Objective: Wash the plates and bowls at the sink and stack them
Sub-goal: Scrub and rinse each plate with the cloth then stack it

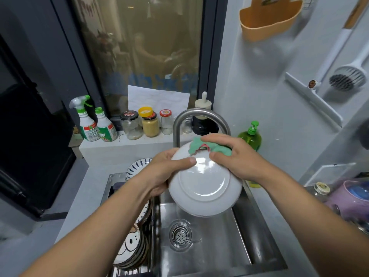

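1 plate [203,188], underside up, over sink [239,236] | left hand [163,168]: fingers clamped on left rim, thumb across back | right hand [235,156]: fingers curled on 1 green cloth [201,146] at top rim | below left fingers: stacked dishes [130,244], count unclear | beyond fingers: 2 spray bottles [86,126], 3 jars [150,126], one holding tan stuff

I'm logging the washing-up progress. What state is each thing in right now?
white plate, tilted over the sink, underside toward the camera, glossy wet.
left hand, grips the plate's left rim.
right hand, holds the green cloth against the plate's top rim.
tap, flow hidden behind the plate.
drain strainer, seated in the drain.
patterned dishes, leaning together left of the basin.
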Demonstrator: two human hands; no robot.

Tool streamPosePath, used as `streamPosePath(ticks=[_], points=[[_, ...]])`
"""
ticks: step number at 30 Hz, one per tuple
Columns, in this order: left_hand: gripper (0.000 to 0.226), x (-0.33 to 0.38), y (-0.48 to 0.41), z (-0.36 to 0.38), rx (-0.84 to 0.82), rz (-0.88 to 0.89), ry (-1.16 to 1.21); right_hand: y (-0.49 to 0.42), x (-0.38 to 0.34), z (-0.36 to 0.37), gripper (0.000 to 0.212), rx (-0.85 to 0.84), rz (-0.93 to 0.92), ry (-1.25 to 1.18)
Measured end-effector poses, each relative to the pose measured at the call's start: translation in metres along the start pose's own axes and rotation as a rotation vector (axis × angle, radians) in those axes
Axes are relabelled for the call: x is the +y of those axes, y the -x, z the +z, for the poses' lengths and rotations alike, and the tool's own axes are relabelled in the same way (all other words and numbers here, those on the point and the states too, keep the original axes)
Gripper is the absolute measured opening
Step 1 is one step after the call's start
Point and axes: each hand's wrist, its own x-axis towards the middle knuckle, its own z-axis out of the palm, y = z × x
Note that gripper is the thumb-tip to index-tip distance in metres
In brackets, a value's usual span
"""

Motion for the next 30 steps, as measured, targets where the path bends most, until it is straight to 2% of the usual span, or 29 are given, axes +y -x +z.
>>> streamPosePath(ticks=[3,6,8,10,12,17,22,26,30], points=[[0.051,-0.008,0.001,-0.002,-0.023,0.014,0.027,-0.002,0.001,0.002,0.041,-0.008,0.022,-0.012],[0.041,-0.014,0.000,0.006,0.145,0.099,0.105,-0.003,0.011,0.015,0.042,0.133,0.001,0.080],[0.032,-0.019,-0.006,0.008,0.290,0.131,0.195,0.001,0.021,0.033,0.052,0.240,-0.017,0.212],[0.031,-0.025,-0.012,0.007,0.395,0.150,0.301,0.015,0.028,0.057,0.069,0.254,-0.027,0.382],[0.031,-0.033,-0.014,0.006,0.457,0.146,0.385,0.034,0.028,0.081,0.074,0.236,-0.038,0.494],[0.047,-0.049,-0.019,0.000,0.426,0.067,0.507,0.044,0.041,0.085,0.069,0.174,-0.183,0.654],[0.049,-0.045,-0.027,0.010,0.442,0.073,0.550,0.020,0.047,0.065,0.066,0.294,-0.061,0.407],[0.080,-0.039,-0.033,0.005,0.452,-0.005,0.706,0.053,0.030,0.113,0.067,0.209,-0.184,0.613],[0.071,-0.044,-0.032,0.009,0.409,-0.008,0.709,0.048,0.038,0.116,0.061,0.256,-0.204,0.652]])
